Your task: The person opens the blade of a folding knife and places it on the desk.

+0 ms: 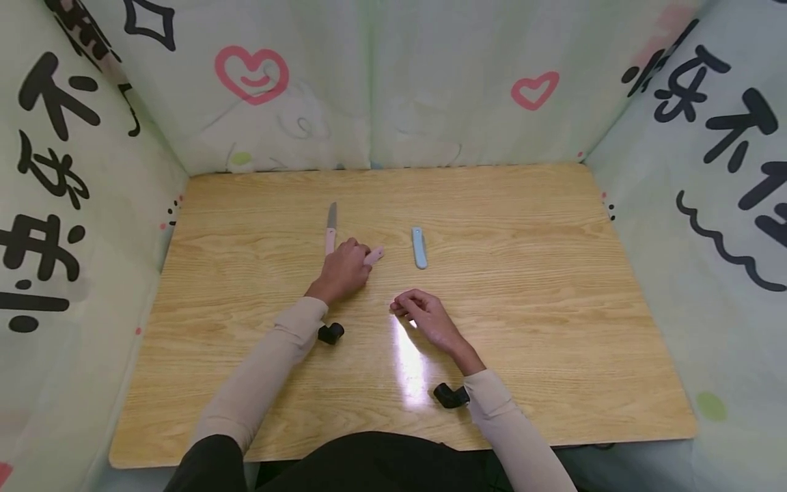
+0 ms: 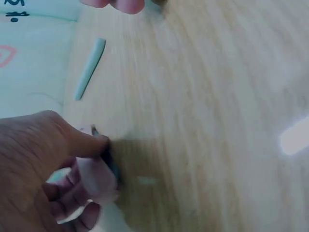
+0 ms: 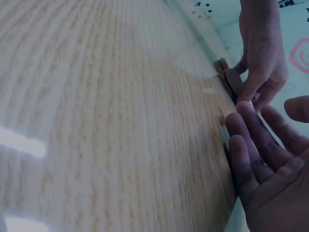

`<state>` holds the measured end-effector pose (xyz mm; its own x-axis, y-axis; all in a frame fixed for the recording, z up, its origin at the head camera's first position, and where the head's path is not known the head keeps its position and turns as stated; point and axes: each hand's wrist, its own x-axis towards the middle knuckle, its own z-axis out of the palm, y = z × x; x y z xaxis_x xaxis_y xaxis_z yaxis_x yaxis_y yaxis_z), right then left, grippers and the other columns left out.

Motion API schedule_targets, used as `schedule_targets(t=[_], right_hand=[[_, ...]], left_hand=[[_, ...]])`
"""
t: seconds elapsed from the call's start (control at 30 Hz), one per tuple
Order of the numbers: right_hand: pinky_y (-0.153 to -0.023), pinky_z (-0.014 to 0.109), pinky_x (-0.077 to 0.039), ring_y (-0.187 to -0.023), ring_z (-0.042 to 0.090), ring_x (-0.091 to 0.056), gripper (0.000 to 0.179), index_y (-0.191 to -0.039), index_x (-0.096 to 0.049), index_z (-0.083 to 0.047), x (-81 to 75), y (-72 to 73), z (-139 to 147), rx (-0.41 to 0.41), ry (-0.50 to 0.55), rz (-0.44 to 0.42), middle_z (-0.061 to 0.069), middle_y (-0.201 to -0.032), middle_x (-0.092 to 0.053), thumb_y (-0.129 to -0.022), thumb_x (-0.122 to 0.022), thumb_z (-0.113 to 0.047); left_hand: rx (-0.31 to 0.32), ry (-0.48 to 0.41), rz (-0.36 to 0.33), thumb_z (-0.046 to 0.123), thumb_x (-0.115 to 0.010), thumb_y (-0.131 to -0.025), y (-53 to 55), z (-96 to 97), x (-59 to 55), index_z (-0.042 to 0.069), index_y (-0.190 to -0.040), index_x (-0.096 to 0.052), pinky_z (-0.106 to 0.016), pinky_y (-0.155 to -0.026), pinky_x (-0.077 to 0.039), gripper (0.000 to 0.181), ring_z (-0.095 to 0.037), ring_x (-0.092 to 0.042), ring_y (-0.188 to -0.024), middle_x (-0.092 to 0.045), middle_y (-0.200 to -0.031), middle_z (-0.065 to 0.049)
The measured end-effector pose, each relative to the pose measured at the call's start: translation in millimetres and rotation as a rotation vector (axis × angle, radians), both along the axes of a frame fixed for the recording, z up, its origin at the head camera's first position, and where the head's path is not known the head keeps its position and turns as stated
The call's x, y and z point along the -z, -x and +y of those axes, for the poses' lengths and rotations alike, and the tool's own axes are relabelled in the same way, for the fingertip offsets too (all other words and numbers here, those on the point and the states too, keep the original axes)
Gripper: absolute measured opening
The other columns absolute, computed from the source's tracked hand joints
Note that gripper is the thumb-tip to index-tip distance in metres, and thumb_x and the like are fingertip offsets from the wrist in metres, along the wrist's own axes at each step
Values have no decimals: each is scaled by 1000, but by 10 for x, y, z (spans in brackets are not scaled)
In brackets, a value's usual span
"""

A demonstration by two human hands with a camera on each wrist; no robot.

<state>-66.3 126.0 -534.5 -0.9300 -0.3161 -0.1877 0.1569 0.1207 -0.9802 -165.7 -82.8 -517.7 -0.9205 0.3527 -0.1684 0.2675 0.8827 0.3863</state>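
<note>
Person seated or standing at the near edge of a wood-grain table (image 1: 522, 307), beige sleeves (image 1: 261, 379) reaching in from the near side. Left hand (image 1: 346, 268) out over the table, left of its middle, thumb and fingers pinching a pink piece (image 1: 374, 256); the rounded end of the piece sticks out on the right side of that hand. Seen from the left wrist, the thumb lies over the piece and the fingers curl beneath it; a dark strip runs along its edge, perhaps part of it, though the blur there leaves me unsure. Knife (image 1: 331, 225) on the table just beyond the left hand, grey blade pointing to the far edge, pink handle toward the person, its near end meeting the outline of the hand. Blue piece (image 1: 419, 247) lies by itself to the right of the pink one, long side running near to far, apart from both hands. Right hand (image 1: 427, 318) nearer the person and right of the left one, holding nothing; fingers loosely bent and slightly spread, thumb apart from them in the right-wrist view. Black block (image 1: 451, 395) at the right wrist, another at the left. White glare on the table between the forearms. Pale curtain (image 1: 418, 109) along the far side, two pink hearts on it.
</note>
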Motion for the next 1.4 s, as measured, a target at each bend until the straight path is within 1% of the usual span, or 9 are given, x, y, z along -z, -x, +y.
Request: schedule_targets(t=[0.2, 0.4, 0.53, 0.63, 0.87, 1.03, 1.17, 1.27, 1.4], right_hand=[[-85, 39, -55, -98, 35, -67, 27, -111, -64, 12, 25, 4, -10, -1, 1, 26, 24, -108, -70, -108, -51, -11], [-83, 35, -55, -99, 35, -67, 27, -112, -65, 10, 12, 18, -11, 1, -18, 11, 23, -108, -70, -108, -52, -13], [-83, 35, -54, -100, 36, -67, 29, -113, -65, 10, -1, 44, -14, 2, -36, 23, 24, -109, -70, -108, -52, -15], [-82, 36, -54, -100, 37, -67, 29, -114, -65, 11, 3, 54, -16, 2, -39, 31, 24, -109, -70, -108, -53, -15], [-84, 39, -55, -101, 37, -67, 28, -115, -65, 12, 11, 66, -16, 6, -20, 30, 25, -110, -70, -108, -53, -12], [-84, 38, -55, -100, 35, -67, 24, -117, -64, 9, -19, 109, -47, -7, -31, 58, 22, -110, -70, -104, -59, -10], [-87, 36, -53, -103, 36, -66, 32, -129, -57, 8, -28, 169, -81, -21, -48, 77, 23, -113, -69, -102, -62, -9], [-88, 32, -51, -106, 41, -64, 44, -141, -47, 8, -27, 209, -88, -6, -38, 88, 26, -118, -65, -101, -62, -3], [-83, 26, -49, -105, 42, -63, 52, -147, -43, 6, -41, 246, -87, 15, -32, 109, 28, -120, -62, -98, -62, 3]], left_hand=[[-110, -197, 25, 31, -60, -104, -25, -4, 29, 6, -121, -72, -40, -78, -51, 33, -21, -60, -89, -65, -106, -7], [-189, -396, 78, 45, -54, -105, -47, 23, 2, 9, -116, -72, -37, -72, -51, 42, -16, -63, -83, -69, -98, -3], [-185, -483, 53, 31, -64, -102, -77, 37, -41, 8, -129, -66, -35, -72, -53, 36, -15, -66, -83, -71, -102, -6], [-165, -539, 29, 19, -69, -98, -105, 37, -61, 8, -137, -59, -36, -72, -55, 41, -17, -68, -83, -71, -103, -10], [-146, -602, 17, 15, -63, -101, -142, 19, -24, 4, -126, -67, -35, -73, -52, 27, -20, -65, -86, -67, -105, -11], [-205, -674, -59, 18, -56, -104, -176, 42, -46, 4, -120, -73, -31, -72, -48, 27, -20, -61, -87, -67, -111, -9], [-246, -721, -103, 11, -46, -104, -178, 59, -54, 4, -123, -72, -31, -75, -44, 34, -22, -58, -92, -67, -124, -9], [-217, -718, -110, 1, -48, -100, -170, 60, -44, 0, -124, -71, -31, -80, -45, 34, -23, -59, -100, -67, -126, -13], [-139, -712, -125, -9, -60, -91, -168, 51, -27, -5, -125, -68, -31, -82, -50, 36, -26, -64, -99, -71, -111, -18]])
